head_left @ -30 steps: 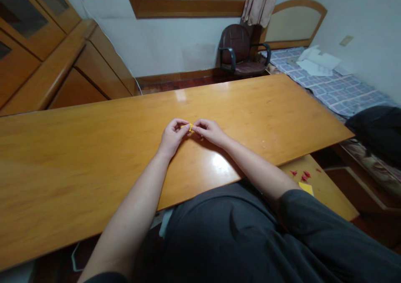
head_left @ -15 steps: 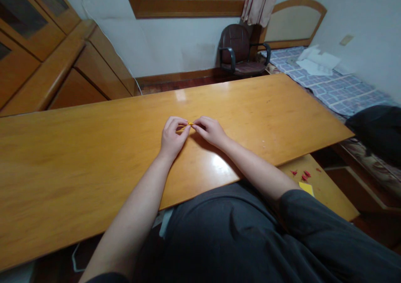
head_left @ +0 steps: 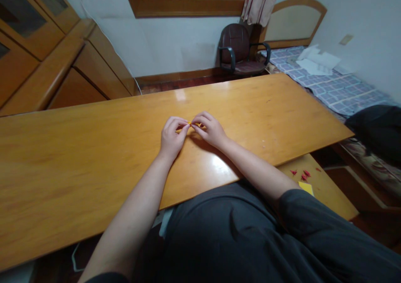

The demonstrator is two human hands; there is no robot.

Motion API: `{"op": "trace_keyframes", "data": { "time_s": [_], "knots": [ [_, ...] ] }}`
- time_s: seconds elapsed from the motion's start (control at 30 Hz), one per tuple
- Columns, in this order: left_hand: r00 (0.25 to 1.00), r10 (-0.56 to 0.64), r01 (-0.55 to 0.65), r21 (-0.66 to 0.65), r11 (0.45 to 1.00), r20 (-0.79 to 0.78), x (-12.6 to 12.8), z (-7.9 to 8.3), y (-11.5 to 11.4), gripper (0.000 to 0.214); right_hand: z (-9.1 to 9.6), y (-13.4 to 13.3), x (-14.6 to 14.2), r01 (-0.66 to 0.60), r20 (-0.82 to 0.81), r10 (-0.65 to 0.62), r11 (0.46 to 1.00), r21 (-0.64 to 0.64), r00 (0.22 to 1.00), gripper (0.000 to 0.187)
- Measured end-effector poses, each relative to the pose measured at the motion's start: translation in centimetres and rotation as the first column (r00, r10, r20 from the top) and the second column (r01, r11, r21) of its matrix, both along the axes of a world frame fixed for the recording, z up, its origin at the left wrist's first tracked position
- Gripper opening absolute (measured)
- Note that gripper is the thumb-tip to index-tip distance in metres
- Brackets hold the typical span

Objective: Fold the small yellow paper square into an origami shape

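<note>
A small piece of folded yellow paper (head_left: 189, 123) is pinched between the fingertips of both hands, just above the wooden table (head_left: 94, 157). My left hand (head_left: 172, 136) grips its left part between thumb and fingers. From the other side, my right hand (head_left: 211, 129) pinches it with thumb and forefinger, the fingers curled. Most of the paper is covered by my fingers, so its exact shape cannot be made out.
Several small red folded pieces (head_left: 306, 173) and a yellow paper sheet (head_left: 306, 188) lie on a lower wooden surface (head_left: 332, 191) at the right. Beyond the table stand a brown armchair (head_left: 236, 49) and a bed (head_left: 338, 84). Wooden cabinets (head_left: 90, 66) are at the left.
My right hand's fingers have lifted slightly and shifted their hold on the yellow paper. My left hand stays in nearly the same place.
</note>
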State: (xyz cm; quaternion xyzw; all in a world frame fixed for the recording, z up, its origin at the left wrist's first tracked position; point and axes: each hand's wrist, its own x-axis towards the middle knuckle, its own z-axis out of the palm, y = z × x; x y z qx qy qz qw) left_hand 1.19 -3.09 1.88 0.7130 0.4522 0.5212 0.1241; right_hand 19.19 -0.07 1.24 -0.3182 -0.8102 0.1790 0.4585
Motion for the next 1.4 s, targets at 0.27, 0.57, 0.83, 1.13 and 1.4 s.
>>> {"op": "trace_keyframes", "data": {
  "time_s": [0.27, 0.57, 0.83, 1.13, 1.4],
  "knots": [
    [0.997, -0.001, 0.003, 0.027, 1.000, -0.080, -0.2, -0.3, 0.2, 0.008, 0.1, 0.1, -0.1, -0.002, -0.018, 0.002, 1.000, 0.006, 1.000, 0.019],
    [0.992, 0.015, -0.009, 0.052, 0.999, -0.125, 0.1, 0.1, 0.0, 0.005, 0.1, 0.0, -0.1, 0.020, -0.037, -0.020, 1.000, 0.006, 0.999, 0.016],
    [0.994, 0.043, -0.037, 0.058, 0.998, -0.103, 0.5, 0.3, -0.1, 0.007, 0.3, -0.2, -0.3, 0.027, -0.009, -0.027, 0.999, 0.026, 1.000, 0.015],
    [0.989, 0.069, -0.063, 0.051, 0.997, -0.131, 0.9, 0.4, -0.5, 0.005, -0.1, -0.3, -0.7, 0.057, -0.009, -0.057, 0.998, 0.007, 0.998, 0.010],
    [0.990, 0.074, -0.064, 0.086, 0.994, -0.119, 0.7, 0.0, -0.4, 0.005, 0.1, -0.2, -0.6, 0.079, 0.000, -0.079, 0.997, 0.000, 0.997, 0.009]
  ]
}}
